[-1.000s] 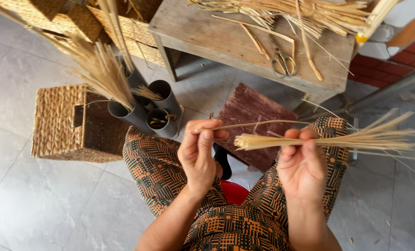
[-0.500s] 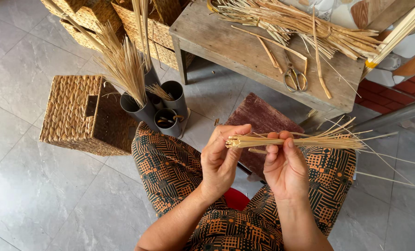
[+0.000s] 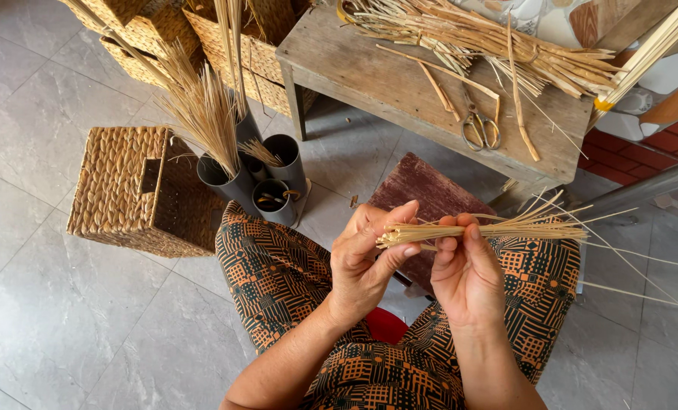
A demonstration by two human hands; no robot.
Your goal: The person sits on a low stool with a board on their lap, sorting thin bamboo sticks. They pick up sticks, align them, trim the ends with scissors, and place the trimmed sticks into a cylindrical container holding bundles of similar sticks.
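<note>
Head view looks down on a grey tiled floor (image 3: 43, 319) that fills the left and bottom of the scene, with a worn wooden bench (image 3: 400, 83) standing across the top. On that bench lies a loose heap of pale straw stalks (image 3: 476, 38), and a pair of scissors (image 3: 481, 130) rests just below the heap, near the bench's front edge. At left a woven basket (image 3: 119, 190) sits on the tiles on its side, its open mouth turned toward a cluster of dark grey tubes (image 3: 278, 175) that stand upright just beside it; feathery dried grass (image 3: 202, 106) rises out of one of the tubes. More wicker baskets (image 3: 157, 30) are stacked behind, against the bench. A small reddish wooden stool (image 3: 422, 190) stands between the bench and the person's knees, which are covered in orange and black patterned cloth (image 3: 278, 281). Above the lap, both hands grip one thin straw bundle (image 3: 498, 228) that lies roughly level, its trimmed end at the left and its loose tips fanning out to the right past the knee. The left hand (image 3: 365, 262) is closed around the trimmed end, thumb pressed under the stalks and fingers curled over them. The right hand (image 3: 468, 269) pinches the bundle just beside the left, fingertips on top.
</note>
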